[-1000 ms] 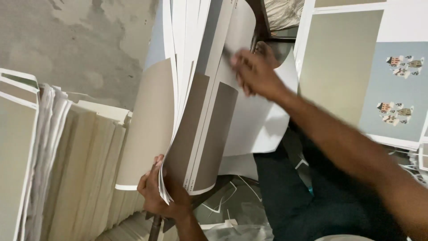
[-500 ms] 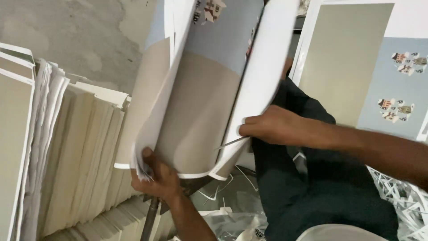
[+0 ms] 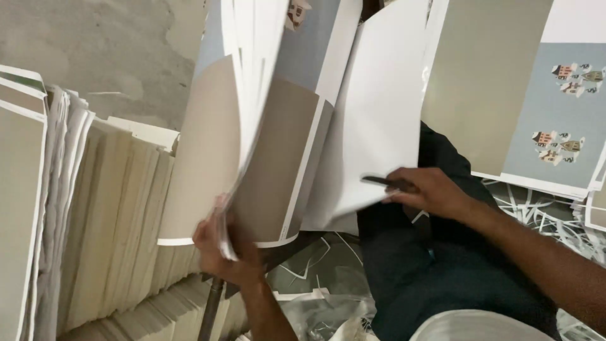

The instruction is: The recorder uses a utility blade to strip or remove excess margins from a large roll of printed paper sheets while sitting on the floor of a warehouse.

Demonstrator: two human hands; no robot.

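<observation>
Bundle of printed sheets: clamped at its lower edge by left hand. Single white sheet, just beside: pinched in right hand grip, fingers closed.

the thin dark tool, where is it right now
In the head view the thin dark tool sits right of centre in the right hand, its tip against the lower edge of the white sheet.

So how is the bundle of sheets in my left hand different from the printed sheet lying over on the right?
The bundle of sheets stands nearly upright, curling and fanned, gripped at its lower edge by the left hand. The printed sheet lies flat, with no hand on it. The bundle is many layers; the printed sheet shows one face. Both have beige and grey-blue panels with small house pictures.
</observation>
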